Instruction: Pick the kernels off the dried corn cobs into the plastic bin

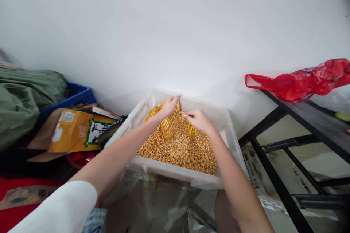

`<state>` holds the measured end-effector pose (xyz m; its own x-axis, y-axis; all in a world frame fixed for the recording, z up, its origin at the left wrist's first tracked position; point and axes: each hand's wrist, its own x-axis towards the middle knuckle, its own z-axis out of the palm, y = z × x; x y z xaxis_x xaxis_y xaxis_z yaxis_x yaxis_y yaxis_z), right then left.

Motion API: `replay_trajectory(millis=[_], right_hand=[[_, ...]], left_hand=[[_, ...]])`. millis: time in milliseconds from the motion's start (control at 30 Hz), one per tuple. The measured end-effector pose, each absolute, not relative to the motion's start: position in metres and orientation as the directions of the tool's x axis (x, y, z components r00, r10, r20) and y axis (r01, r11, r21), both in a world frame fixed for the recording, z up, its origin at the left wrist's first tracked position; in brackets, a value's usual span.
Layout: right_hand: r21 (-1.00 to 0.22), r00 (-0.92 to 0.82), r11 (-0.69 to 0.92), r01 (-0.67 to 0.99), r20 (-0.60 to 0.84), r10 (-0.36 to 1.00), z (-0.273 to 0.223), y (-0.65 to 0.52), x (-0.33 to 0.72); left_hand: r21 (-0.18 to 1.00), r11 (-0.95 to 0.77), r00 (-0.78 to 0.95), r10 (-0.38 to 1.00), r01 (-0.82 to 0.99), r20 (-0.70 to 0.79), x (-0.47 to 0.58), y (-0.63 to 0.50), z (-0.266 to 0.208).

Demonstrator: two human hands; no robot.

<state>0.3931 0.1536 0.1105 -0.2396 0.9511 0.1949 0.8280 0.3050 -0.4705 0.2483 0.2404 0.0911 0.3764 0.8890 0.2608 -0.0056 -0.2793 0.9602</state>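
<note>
A whitish plastic bin [175,170] holds a heap of loose corn kernels [177,154]. Over its far half, my left hand [170,106] is closed around a yellow corn cob [170,125], its kernels facing me. Just to the right, my right hand [201,119] is closed, with fingertips close to that cob. A small green thing [192,116] shows between its fingers; its kind is hidden. Another cob [192,130] lies on the kernels below my right hand, and more cobs [153,112] rest at the bin's far left, partly behind my left arm.
A white wall rises behind the bin. At left are an orange cardboard box [73,131], a blue crate [79,94] and green cloth [30,98]. A black metal frame [273,174] stands at right, with a red plastic bag [300,82] on top.
</note>
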Motion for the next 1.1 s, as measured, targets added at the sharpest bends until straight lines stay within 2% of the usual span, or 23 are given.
replay_trajectory(millis=[200, 367, 533, 700, 800, 967, 1100], right_hand=[[-0.448, -0.282, 0.366, 0.816, 0.245, 0.928, 0.110, 0.152, 0.393], [-0.344, -0.318, 0.402, 0.849, 0.277, 0.907, 0.111, 0.150, 0.384], [-0.288, -0.364, 0.386, 0.877, 0.129, 0.923, 0.124, 0.146, 0.387], [-0.197, -0.442, 0.418, 0.887, -0.097, 0.892, 0.102, 0.146, 0.378], [-0.255, -0.494, 0.448, 0.857, -0.151, 0.856, 0.093, 0.147, 0.375], [-0.438, -0.403, 0.389, 0.810, 0.064, 0.913, 0.112, 0.147, 0.390], [-0.464, -0.295, 0.354, 0.812, 0.198, 0.935, 0.120, 0.143, 0.393]], left_hand=[[0.956, -0.292, 0.372, 0.887, -0.004, 0.273, 0.249, 0.240, 0.089], [0.933, -0.359, 0.393, 0.857, -0.012, 0.335, 0.252, 0.238, 0.088], [0.891, -0.447, 0.422, 0.824, 0.077, 0.377, 0.255, 0.231, 0.087], [0.797, -0.574, 0.485, 0.760, 0.189, 0.432, 0.265, 0.218, 0.087], [0.794, -0.577, 0.503, 0.753, 0.193, 0.425, 0.269, 0.215, 0.087], [0.835, -0.521, 0.425, 0.806, 0.176, 0.413, 0.264, 0.223, 0.088], [0.896, -0.440, 0.412, 0.829, 0.065, 0.377, 0.257, 0.232, 0.088]])
